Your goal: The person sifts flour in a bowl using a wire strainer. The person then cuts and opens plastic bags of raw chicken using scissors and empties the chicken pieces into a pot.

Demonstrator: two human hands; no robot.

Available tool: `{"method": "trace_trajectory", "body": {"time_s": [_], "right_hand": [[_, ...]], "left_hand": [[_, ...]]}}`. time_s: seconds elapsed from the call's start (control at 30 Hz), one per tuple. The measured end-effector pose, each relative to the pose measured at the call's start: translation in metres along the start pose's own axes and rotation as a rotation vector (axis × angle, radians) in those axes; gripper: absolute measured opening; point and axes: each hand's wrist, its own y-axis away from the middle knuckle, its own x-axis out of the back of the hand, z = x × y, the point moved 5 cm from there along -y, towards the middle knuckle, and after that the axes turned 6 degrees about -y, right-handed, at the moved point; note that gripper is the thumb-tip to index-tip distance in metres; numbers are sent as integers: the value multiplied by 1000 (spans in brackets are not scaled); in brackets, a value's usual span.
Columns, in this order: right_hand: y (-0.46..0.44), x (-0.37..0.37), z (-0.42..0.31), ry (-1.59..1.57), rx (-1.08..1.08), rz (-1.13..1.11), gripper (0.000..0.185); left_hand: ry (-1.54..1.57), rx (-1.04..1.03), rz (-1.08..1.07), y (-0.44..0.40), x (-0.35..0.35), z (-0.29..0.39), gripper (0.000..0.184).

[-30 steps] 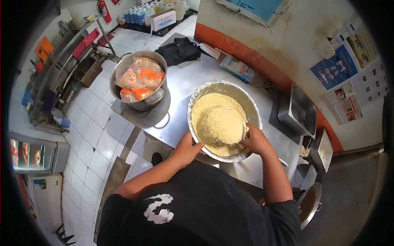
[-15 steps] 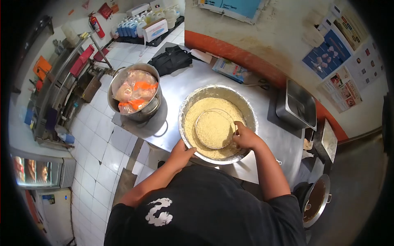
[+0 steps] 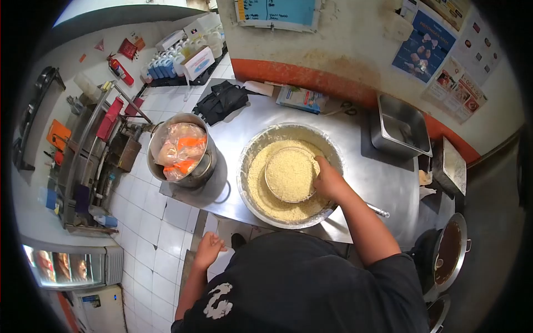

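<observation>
Watching, I'm seeing the right hand (image 3: 328, 178) gripping a round container (image 3: 266, 178) inside the basin (image 3: 294, 133); the left hand (image 3: 208, 250), half-curled and seemingly empty, is hanging apart, so sideways pushing is risking the unbraced basin sliding and crumbs (image 3: 290, 173) spilling.

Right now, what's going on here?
The right hand holds a round vessel full of pale yellow crumbs inside a big metal bowl. The bowl, with more crumbs around the vessel, stands on the steel table. The left hand is clear of the bowl, nothing visible in it. A pot of bagged goods stands to the left.
</observation>
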Motion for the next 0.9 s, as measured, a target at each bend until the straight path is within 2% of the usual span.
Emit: {"method": "trace_trajectory", "body": {"time_s": [0.03, 0.13, 0.23, 0.33, 0.43, 0.53, 0.63, 0.67, 0.77, 0.87, 0.9], "right_hand": [[-2, -3, 4, -5, 34, -5, 74], [-8, -8, 6, 75, 44, 38, 76], [-6, -11, -3, 25, 1, -26, 74], [-16, -15, 6, 74, -48, -46, 75], [-16, -16, 1, 95, 1, -74, 76], [-19, -18, 9, 147, -103, -73, 65], [-24, -28, 20, 225, -116, -169, 50], [-25, -32, 23, 197, -104, -136, 46], [-19, -36, 22, 118, -92, -52, 36], [-7, -19, 4, 44, -98, 13, 35], [-6, -14, 6, 14, -102, 47, 34]], "left_hand": [[-38, 17, 34, 2, 13, -39, 28], [-765, 369, 31, 45, 32, -67, 36], [-760, 429, -20, 77, 48, -176, 35], [-708, 476, -45, 97, 50, -212, 35], [-640, 462, -42, 93, 44, -220, 35], [-536, 403, -17, 74, 36, -220, 35], [-355, 316, 0, 49, 25, -221, 36], [-307, 312, 4, 43, 22, -221, 36], [-511, 347, 24, 34, 17, -189, 40], [-477, 390, -10, 50, 6, -117, 40], [-471, 394, -21, 49, 7, -126, 41]]}}
